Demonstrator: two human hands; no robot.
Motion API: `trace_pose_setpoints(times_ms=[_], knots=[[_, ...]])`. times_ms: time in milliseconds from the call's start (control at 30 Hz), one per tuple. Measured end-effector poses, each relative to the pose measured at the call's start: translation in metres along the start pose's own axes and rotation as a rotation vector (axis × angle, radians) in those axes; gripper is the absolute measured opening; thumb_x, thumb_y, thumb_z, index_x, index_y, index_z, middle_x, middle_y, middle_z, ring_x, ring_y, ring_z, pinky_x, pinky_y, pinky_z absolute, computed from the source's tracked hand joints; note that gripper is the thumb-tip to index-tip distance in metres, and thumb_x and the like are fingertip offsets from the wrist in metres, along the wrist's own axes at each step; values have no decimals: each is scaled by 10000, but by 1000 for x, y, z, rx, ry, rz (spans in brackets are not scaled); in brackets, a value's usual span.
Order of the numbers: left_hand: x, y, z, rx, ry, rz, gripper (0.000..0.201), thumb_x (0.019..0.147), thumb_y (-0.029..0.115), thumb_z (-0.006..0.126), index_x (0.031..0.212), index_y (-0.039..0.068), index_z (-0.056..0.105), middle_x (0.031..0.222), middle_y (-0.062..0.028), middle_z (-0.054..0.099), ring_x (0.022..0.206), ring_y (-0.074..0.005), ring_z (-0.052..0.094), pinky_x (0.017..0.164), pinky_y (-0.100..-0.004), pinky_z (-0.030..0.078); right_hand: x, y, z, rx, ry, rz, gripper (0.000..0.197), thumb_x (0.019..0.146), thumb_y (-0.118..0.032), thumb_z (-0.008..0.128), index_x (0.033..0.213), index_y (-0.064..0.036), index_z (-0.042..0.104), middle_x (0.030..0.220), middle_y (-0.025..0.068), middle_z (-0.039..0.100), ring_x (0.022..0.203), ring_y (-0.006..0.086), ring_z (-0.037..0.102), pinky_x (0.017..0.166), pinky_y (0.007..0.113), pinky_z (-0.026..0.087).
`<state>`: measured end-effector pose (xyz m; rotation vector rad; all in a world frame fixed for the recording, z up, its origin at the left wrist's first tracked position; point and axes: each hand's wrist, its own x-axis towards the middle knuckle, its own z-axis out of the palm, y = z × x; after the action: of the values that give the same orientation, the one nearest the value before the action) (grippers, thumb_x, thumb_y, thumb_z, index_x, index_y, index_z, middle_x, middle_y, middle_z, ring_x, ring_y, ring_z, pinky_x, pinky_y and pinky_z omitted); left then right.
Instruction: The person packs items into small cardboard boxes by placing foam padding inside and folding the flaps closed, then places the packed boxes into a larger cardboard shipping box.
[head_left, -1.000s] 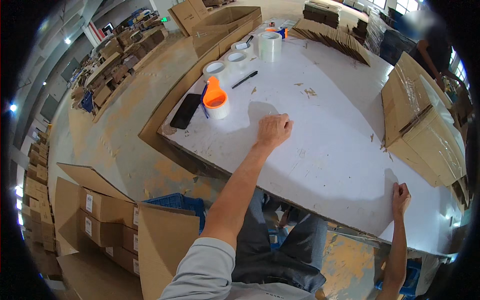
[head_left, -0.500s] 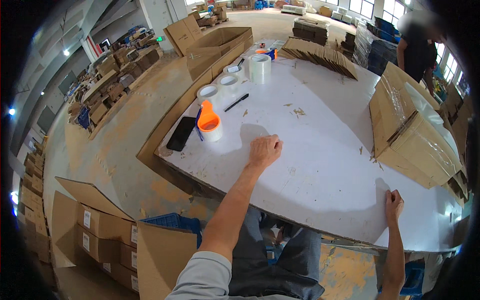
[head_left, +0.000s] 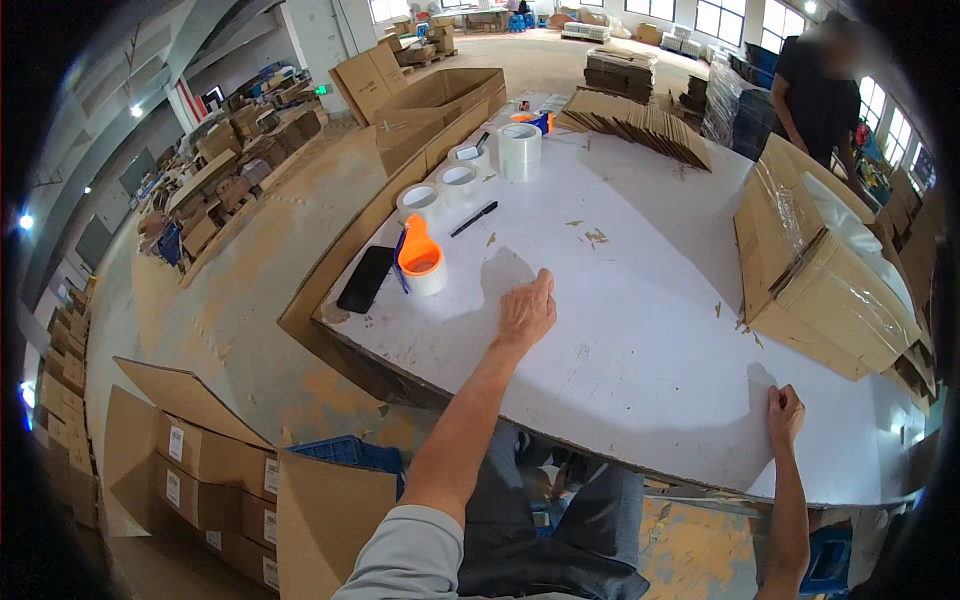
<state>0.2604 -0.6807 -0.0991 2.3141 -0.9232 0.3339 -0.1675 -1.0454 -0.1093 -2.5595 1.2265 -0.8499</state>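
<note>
My left hand (head_left: 528,308) rests on the white tabletop (head_left: 620,330) near its middle, fingers folded together with one knuckle raised; I see nothing in it. At the right, my right hand (head_left: 786,415) is curled closed close to the table's near edge, also with nothing visible in it. Nearest to the left hand is an orange tape dispenser (head_left: 420,258) with a clear roll. Beside that dispenser lie a black phone (head_left: 366,280) and a black marker pen (head_left: 474,219).
Clear tape rolls (head_left: 519,153) stand along the table's far left. Stacked flat cardboard (head_left: 640,125) lies at the far edge. A taped carton (head_left: 820,275) sits on the right, with a person (head_left: 815,90) behind it. An open box holding smaller cartons (head_left: 205,450) is at lower left.
My left hand has shifted slightly, its fingers now pointing more forward. The right hand stays nearly in place. The person at the far right has moved a little leftward in view.
</note>
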Motion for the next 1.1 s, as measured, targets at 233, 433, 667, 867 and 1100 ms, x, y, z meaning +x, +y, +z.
trace_pose_setpoints(times_ms=[233, 433, 667, 867, 1100], knots=[[0, 0, 1, -14, 23, 4, 72, 954, 145, 560, 998, 106, 519, 748, -156, 668, 720, -397, 656, 665, -536, 478, -2, -8, -2, 33, 35, -7, 323, 911, -250, 685, 753, -11, 534, 671, 138, 589, 587, 296, 532, 600, 405, 458], [-2, -2, 2, -56, 36, 43, 56, 967, 150, 545, 992, 103, 526, 732, -161, 661, 722, -400, 653, 660, -531, 475, -3, -4, -1, 13, 13, 17, 329, 910, -258, 686, 751, -9, 544, 660, 134, 583, 580, 286, 530, 592, 404, 455], [-3, 0, 0, 12, 47, 55, 62, 964, 146, 546, 973, 93, 516, 712, -164, 649, 704, -405, 645, 642, -534, 457, -2, -4, -2, 31, 1, 40, 334, 901, -262, 694, 739, -11, 545, 648, 125, 581, 583, 274, 528, 602, 404, 458], [0, 0, -1, -3, 24, -2, 57, 936, 115, 551, 967, 96, 507, 722, -165, 661, 696, -414, 644, 638, -541, 466, -3, -10, -1, 54, 18, 20, 334, 898, -269, 695, 737, -12, 555, 648, 125, 582, 584, 272, 527, 602, 403, 451], [2, 9, -7, -14, -8, 22, 79, 918, 142, 578, 950, 92, 527, 738, -167, 663, 722, -408, 654, 651, -551, 478, -2, -24, -14, 14, -15, 61, 341, 905, -299, 681, 746, -16, 575, 674, 133, 614, 597, 290, 552, 612, 413, 462]])
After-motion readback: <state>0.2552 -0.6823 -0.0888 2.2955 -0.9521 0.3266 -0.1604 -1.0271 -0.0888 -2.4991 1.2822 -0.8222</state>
